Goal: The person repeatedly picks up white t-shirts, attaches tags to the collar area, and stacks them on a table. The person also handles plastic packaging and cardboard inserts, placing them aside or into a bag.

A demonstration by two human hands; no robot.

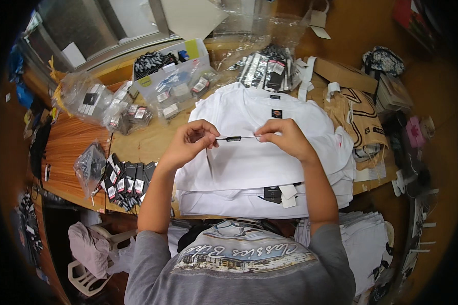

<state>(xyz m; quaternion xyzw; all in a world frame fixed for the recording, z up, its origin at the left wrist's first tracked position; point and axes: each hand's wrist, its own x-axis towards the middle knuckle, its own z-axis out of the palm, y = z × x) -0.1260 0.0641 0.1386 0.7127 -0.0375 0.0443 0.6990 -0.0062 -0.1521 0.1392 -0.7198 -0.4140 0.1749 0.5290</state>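
Note:
My left hand (193, 141) and my right hand (285, 137) are raised over a stack of white T-shirts (249, 170). Stretched level between their fingertips is a thin black hang tag string with a small black plastic seal (233, 139) at its middle. Both hands pinch it, one at each end. Below my left fingers a narrow greyish strip hangs down; whether it is a tag seen edge-on or a shadow, I cannot tell. The top shirt lies with its neckline away from me and a dark label (276, 114) inside. Black and white tags (279, 194) stick out at the stack's near edge.
Black hang tags (127, 183) lie spread at the left of the wooden table (76, 162). Behind stand a box of black strings (172, 76), clear plastic bags (89, 99) and a tag pile (267, 71). A brown paper bag (361, 122) sits right of the shirts.

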